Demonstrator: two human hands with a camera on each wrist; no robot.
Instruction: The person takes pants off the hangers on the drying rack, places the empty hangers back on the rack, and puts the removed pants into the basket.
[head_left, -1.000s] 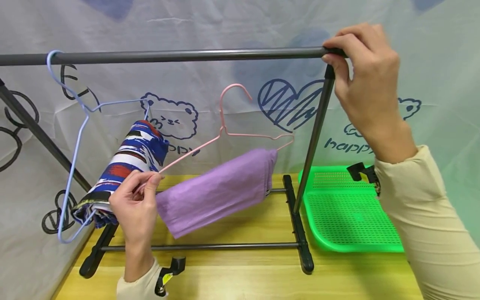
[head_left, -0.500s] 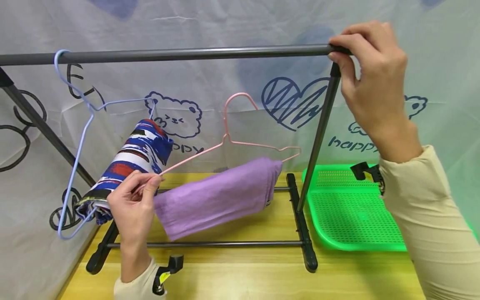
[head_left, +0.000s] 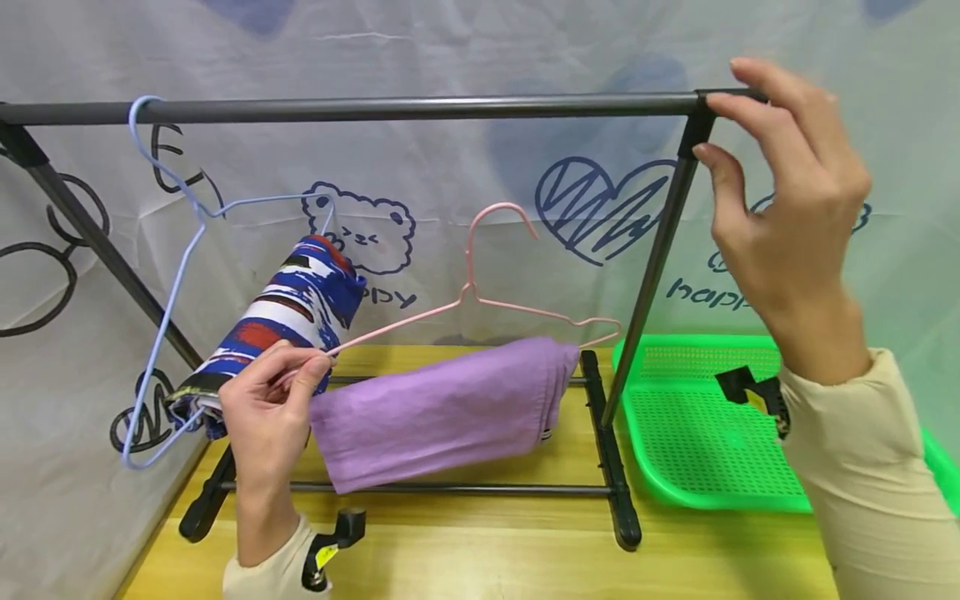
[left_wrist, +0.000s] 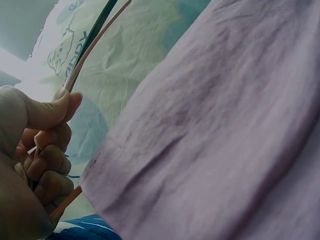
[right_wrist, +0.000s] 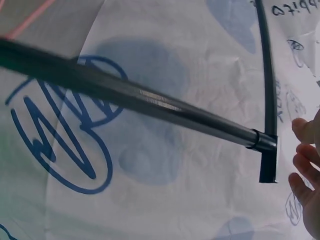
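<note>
My left hand pinches the left end of a pink clothes hanger between thumb and fingers. A folded purple cloth hangs over the hanger's lower bar, and the hook points up, below the rail and apart from it. In the left wrist view the purple cloth fills the right side, beside the curled fingers. My right hand is at the right top corner of the dark clothes rack, fingers and thumb spread. In the right wrist view its fingers stand apart from the rack's corner.
A blue hanger hooks over the rail at left, carrying a rolled blue, white and red patterned cloth. A green plastic basket stands right of the rack on the wooden table. A printed white curtain hangs behind.
My right hand has let go of the rack's corner and moved slightly right, its fingers spreading. The pink hanger's hook has dropped lower and shifted right, still held at its left end.
</note>
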